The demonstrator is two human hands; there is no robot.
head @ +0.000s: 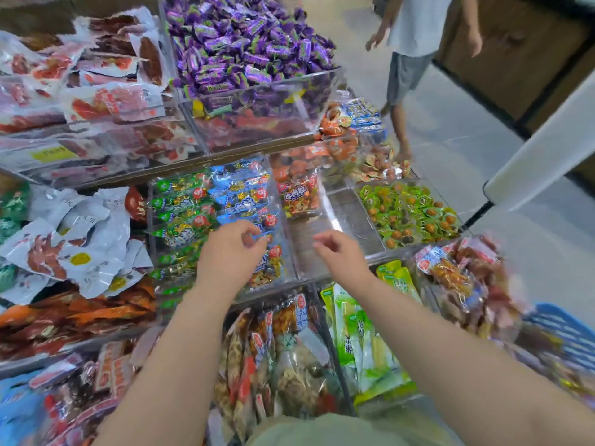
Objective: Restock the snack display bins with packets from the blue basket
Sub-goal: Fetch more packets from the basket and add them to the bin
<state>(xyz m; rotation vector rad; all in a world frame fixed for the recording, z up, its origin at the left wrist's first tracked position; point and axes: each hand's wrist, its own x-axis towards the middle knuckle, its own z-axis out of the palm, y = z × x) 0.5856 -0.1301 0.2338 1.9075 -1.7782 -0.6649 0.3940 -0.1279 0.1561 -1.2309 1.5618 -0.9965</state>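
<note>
At far left lie white packets (pixel 74 226). Next, the left hand (pixel 230 252) hovers curled over green and blue packets (pixel 238 191); whether it pinches one I cannot tell. The right hand (pixel 341 255), loosely curled and empty, hangs over a bare clear bin (pixel 347 204). Further right sits a snack bag (pixel 457 275), then the blue basket (pixel 566 329) at the edge.

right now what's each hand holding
Left hand: curled over the blue packets, cannot tell if holding one.
Right hand: loosely curled, holding nothing.
</note>
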